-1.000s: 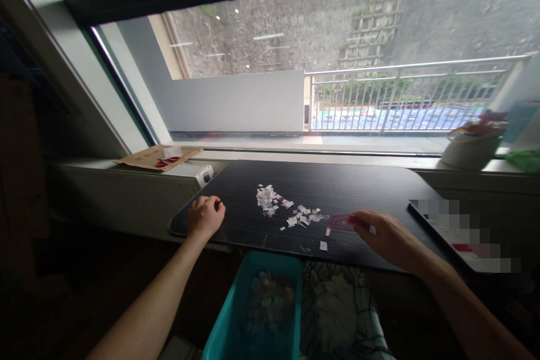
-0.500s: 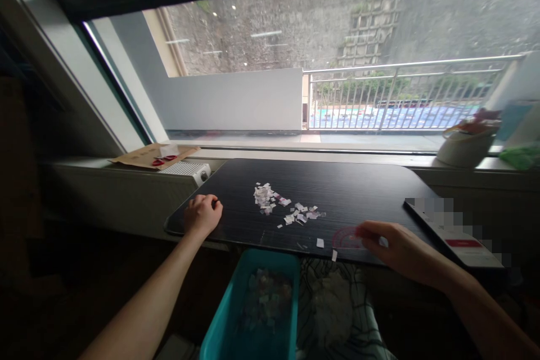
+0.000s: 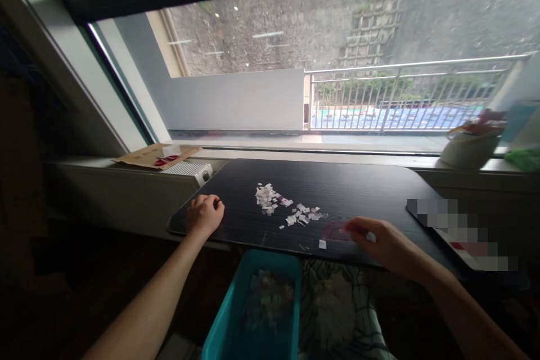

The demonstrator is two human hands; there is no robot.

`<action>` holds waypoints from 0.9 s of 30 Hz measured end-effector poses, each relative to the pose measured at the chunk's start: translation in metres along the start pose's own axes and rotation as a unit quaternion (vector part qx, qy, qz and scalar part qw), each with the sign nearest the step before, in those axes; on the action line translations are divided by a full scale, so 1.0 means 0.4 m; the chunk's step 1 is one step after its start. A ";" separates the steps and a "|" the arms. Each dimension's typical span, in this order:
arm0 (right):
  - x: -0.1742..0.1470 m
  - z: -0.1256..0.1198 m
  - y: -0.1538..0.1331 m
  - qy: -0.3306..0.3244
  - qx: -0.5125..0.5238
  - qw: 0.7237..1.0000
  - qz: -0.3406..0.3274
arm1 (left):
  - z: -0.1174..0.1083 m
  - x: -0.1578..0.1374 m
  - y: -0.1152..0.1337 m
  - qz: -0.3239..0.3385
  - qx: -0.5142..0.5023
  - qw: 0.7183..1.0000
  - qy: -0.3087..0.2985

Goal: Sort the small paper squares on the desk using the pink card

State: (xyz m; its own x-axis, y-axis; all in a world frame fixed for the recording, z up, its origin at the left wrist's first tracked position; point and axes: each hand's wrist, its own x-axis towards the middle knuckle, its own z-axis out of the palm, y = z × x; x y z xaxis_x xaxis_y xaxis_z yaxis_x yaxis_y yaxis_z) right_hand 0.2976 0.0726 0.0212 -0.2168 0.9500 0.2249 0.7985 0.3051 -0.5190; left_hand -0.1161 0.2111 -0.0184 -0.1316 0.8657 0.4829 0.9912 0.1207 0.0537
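My right hand [image 3: 375, 238] pinches a see-through pinkish-red protractor [image 3: 333, 230] low over the front edge of the black table [image 3: 358, 185]. One square white scrap of paper [image 3: 322, 244] lies just beside the protractor's near side. Farther in are two loose heaps of small paper scraps, the left heap [image 3: 265, 198] and the right heap [image 3: 302, 215]. My left hand [image 3: 205, 215] rests on the table's left end, fingers curled into a loose fist, with nothing visible in it. Below the front edge, a teal bin [image 3: 297, 298] holds many scraps.
A tablet-like device, partly blurred out, [image 3: 447, 236] lies at the table's right. Red-handled scissors [image 3: 166, 161] lie on a brown paper envelope [image 3: 139, 156] above the radiator [image 3: 189, 171]. A pale pot [image 3: 468, 149] stands on the right sill. The window runs behind the table.
My right hand has moved the protractor left along the front edge. A small scrap that hung at the edge is no longer seen there. My left hand has stayed in place.
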 end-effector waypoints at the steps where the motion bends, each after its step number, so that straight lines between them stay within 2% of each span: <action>1: -0.001 0.002 0.000 -0.006 0.004 1.000 0.001 | 0.000 0.000 0.000 0.000 0.000 1.000 0.000; 7: -0.041 -0.007 -0.014 -0.053 0.034 0.998 -0.005 | 0.004 0.000 -0.002 0.000 0.000 1.000 -0.001; 14: -0.074 -0.023 -0.021 -0.036 0.021 0.999 -0.024 | 0.000 -0.001 0.001 -0.001 -0.001 1.000 0.001; 18: -0.024 -0.019 -0.008 0.026 -0.021 0.999 -0.035 | -0.004 -0.002 0.002 0.000 0.001 1.000 -0.001; 22: 0.052 0.002 0.014 0.091 -0.065 0.994 -0.019 | -0.005 -0.003 0.003 -0.001 0.001 1.000 -0.002; 27: 0.091 0.025 0.046 0.085 -0.066 0.994 -0.019 | -0.005 -0.002 0.003 0.001 -0.001 1.000 -0.002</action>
State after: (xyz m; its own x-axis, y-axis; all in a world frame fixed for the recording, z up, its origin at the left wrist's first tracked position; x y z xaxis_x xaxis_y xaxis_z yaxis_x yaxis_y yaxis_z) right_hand 0.2988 0.1135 0.0117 -0.1581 0.9094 0.3847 0.8604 0.3180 -0.3981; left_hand -0.1146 0.2096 -0.0170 -0.1301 0.8679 0.4793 0.9914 0.1188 0.0541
